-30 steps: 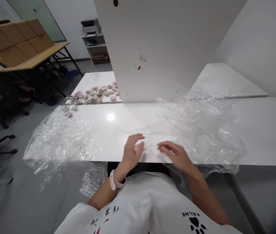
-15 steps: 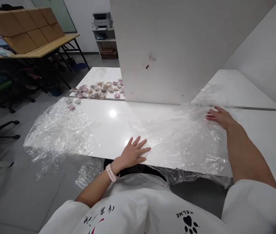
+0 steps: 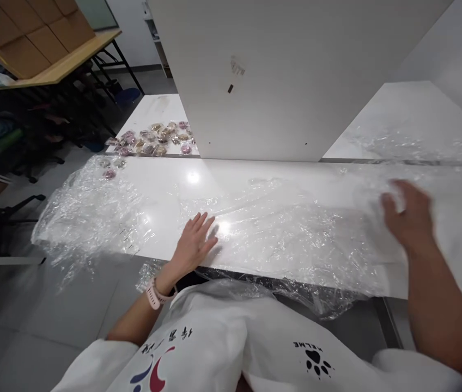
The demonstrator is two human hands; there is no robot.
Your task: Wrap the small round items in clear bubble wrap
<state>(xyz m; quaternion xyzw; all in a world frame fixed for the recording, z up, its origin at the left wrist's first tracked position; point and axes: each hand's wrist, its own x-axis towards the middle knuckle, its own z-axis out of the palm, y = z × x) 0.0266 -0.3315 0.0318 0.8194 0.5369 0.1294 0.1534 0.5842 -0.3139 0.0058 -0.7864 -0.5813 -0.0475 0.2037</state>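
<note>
A sheet of crumpled clear plastic film lies across the white table, part of it hanging over the near edge. My left hand, with a pink band at its wrist, rests palm down at the film's left side, fingers stretched. Over the right part of the table, my right hand is blurred by motion; its thumb and forefinger stand apart and nothing shows between them. More clear film spreads on the white surface behind and to the right of that hand. Whether the right hand touches film I cannot tell.
Another heap of clear film droops off the table's left end. Small wrapped items lie on the surface behind it. A tall white panel stands at the back. Cardboard boxes sit on a wooden table, with a person's arm at far left.
My right hand has moved right, and film now reaches further across the right side of the table. My left hand has shifted left along the near edge. The view has tilted down slightly.
</note>
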